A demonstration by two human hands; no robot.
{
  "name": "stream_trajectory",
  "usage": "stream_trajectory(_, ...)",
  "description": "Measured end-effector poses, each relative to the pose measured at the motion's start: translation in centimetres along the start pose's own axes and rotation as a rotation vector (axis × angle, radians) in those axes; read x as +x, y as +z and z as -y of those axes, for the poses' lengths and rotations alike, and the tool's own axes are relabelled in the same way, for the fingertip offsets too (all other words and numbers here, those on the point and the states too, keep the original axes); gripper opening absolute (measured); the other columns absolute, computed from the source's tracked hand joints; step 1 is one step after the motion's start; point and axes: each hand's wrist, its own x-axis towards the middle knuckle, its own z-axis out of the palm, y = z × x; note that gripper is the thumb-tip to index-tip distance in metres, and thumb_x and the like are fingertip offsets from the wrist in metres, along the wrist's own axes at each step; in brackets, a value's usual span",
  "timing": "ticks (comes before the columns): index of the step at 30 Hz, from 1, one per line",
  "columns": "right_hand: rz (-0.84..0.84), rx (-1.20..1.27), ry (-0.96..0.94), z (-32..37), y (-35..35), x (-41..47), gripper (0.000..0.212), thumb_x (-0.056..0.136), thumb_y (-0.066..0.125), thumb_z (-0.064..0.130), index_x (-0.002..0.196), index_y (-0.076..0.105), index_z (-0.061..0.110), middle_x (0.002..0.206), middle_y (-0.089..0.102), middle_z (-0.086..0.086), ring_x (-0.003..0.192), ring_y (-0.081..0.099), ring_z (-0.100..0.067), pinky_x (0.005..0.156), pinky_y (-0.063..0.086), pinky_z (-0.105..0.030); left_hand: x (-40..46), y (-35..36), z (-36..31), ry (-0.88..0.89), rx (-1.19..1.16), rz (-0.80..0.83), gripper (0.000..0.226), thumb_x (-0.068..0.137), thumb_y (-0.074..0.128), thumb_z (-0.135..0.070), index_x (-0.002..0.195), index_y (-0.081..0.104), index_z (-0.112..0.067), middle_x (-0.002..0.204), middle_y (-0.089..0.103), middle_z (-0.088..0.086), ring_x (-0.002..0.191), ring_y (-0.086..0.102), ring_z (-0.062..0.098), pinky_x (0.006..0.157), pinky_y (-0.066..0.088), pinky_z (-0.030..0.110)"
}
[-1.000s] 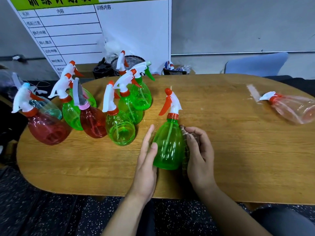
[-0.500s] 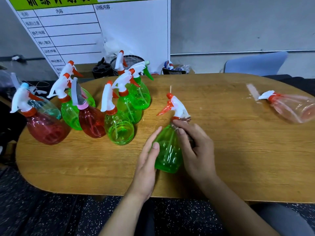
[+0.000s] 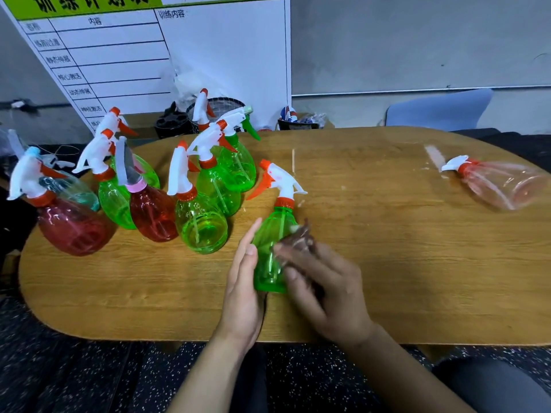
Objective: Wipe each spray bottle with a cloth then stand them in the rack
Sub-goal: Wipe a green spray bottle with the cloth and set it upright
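Bottle in work: a green spray bottle with a white head and orange trigger is seen near the front edge of the counter, between the two hands, tilted with its head leaning away and to the right.
Left hand: the left hand is laid flat against the left side of the green body, fingers straight and together, pointing away from the person.
Right hand: the right hand is blurred; its fingers are curled over the right side of the bottle, and a dark cloth is pinched under them. Whether the bottle itself is gripped cannot be told.
Cloth: brownish and crumpled, pressed against the upper right of the green body just below the orange collar; detail is lost to blur.
Cluster at left: a group of upright bottles is recorded on the left part of the counter, well apart from the hands. Green bodies and two red ones are counted, most with white heads and orange triggers; one red bottle carries a pink collar.
Bottle at right: a pale pink bottle is noted lying on its side near the far right edge of the counter, head pointing left.
Counter: an oval wooden top with a light grain.
Background: a white board with a green header and a ruled table leans behind the cluster; dark containers are seen at its foot; a blue chair back stands beyond the far edge.
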Motion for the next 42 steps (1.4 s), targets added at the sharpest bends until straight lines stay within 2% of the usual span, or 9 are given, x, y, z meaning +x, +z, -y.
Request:
stream_trajectory(5, -0.113, 0.014, 0.395, -1.4, 0.5, 2.2, 0.032, 0.107, 0.056, 0.028, 0.134, 0.070, 0.020, 0.101, 0.070, 0.007, 0.089, 0.066, -0.009, 0.072, 0.052, -0.028, 0.0, -0.2, 0.6, -0.013, 0.078, 0.089, 0.047, 0.103, 0.056, -0.046, 0.150, 0.058, -0.041, 0.160, 0.055, 0.000, 0.153, 0.045, 0.025, 0.128, 0.027, 0.060)
stream_trajectory(9, -0.064, -0.054, 0.232, -0.3, 1.5, 1.4, 0.034, 0.104, 0.057, 0.025, 0.133, 0.071, 0.014, 0.100, 0.064, 0.007, 0.083, 0.062, 0.000, 0.068, 0.051, -0.020, 0.3, -0.6, 0.9, 0.016, 0.013, 0.024, 0.046, 0.105, 0.047, -0.034, 0.150, 0.059, -0.031, 0.156, 0.059, 0.009, 0.148, 0.051, 0.030, 0.128, 0.029, 0.061)
stream_trajectory(15, 0.119, -0.068, -0.055, 0.6, 1.8, -1.7, 0.032, 0.104, 0.061, 0.026, 0.130, 0.073, 0.013, 0.096, 0.065, -0.008, 0.082, 0.067, -0.021, 0.069, 0.057, -0.034, 0.5, -0.2, 0.2, 0.002, -0.059, -0.035, 0.044, 0.103, 0.048, -0.044, 0.145, 0.063, -0.040, 0.152, 0.061, 0.010, 0.143, 0.057, 0.034, 0.125, 0.034, 0.060)
stream_trajectory(19, -0.040, 0.014, 0.108, 0.1, 0.5, -0.1, 0.031, 0.103, 0.058, 0.020, 0.130, 0.072, 0.012, 0.099, 0.059, 0.013, 0.085, 0.056, 0.005, 0.072, 0.045, -0.015, 0.2, -0.2, 0.4, 0.018, -0.007, 0.003, 0.049, 0.105, 0.049, -0.040, 0.152, 0.057, -0.030, 0.155, 0.059, 0.008, 0.146, 0.053, 0.030, 0.126, 0.032, 0.061)
stream_trajectory(24, -0.124, -0.011, 0.367, -1.3, 0.4, 2.4, 0.032, 0.106, 0.053, 0.029, 0.129, 0.074, 0.022, 0.084, 0.056, 0.004, 0.070, 0.056, -0.011, 0.061, 0.039, -0.020, 0.1, 0.0, 0.7, 0.005, 0.102, 0.091, 0.048, 0.100, 0.057, -0.050, 0.147, 0.061, -0.044, 0.160, 0.054, -0.005, 0.154, 0.043, 0.020, 0.129, 0.026, 0.058)
stream_trajectory(30, -0.038, -0.077, 0.156, -0.3, 1.4, 1.8, 0.032, 0.102, 0.059, 0.024, 0.127, 0.075, 0.012, 0.091, 0.054, 0.006, 0.072, 0.055, -0.008, 0.059, 0.051, -0.032, 0.4, -0.1, 0.9, -0.022, -0.074, 0.025, 0.045, 0.107, 0.046, -0.035, 0.149, 0.060, -0.032, 0.155, 0.059, 0.009, 0.148, 0.051, 0.029, 0.128, 0.029, 0.059)
stream_trajectory(36, 0.080, -0.096, -0.022, 0.4, 1.5, -0.5, 0.031, 0.097, 0.066, 0.018, 0.125, 0.076, 0.012, 0.096, 0.065, -0.007, 0.075, 0.064, -0.021, 0.063, 0.056, -0.036, 0.3, -0.1, 0.3, -0.042, -0.151, 0.011, 0.062, 0.097, 0.059, -0.064, 0.152, 0.056, -0.037, 0.154, 0.058, 0.017, 0.146, 0.051, 0.040, 0.126, 0.028, 0.066)
stream_trajectory(39, 0.043, 0.021, 0.049, 0.8, 0.7, -0.3, 0.028, 0.098, 0.065, 0.017, 0.123, 0.077, 0.011, 0.097, 0.063, 0.008, 0.080, 0.057, 0.001, 0.068, 0.049, -0.020, 0.1, 0.0, 0.2, -0.025, -0.125, -0.009, 0.077, 0.089, 0.076, -0.064, 0.156, 0.052, -0.032, 0.157, 0.056, 0.016, 0.147, 0.050, 0.039, 0.126, 0.029, 0.065)
stream_trajectory(42, -0.178, 0.175, 0.325, 0.5, 0.6, 0.6, 0.027, 0.102, 0.059, 0.018, 0.123, 0.075, 0.014, 0.097, 0.068, 0.009, 0.084, 0.063, -0.005, 0.072, 0.047, -0.022, -0.1, 0.1, 0.1, -0.048, -0.146, 0.009, 0.086, 0.082, 0.086, -0.056, 0.156, 0.050, -0.032, 0.155, 0.059, 0.010, 0.146, 0.053, 0.034, 0.122, 0.038, 0.057)
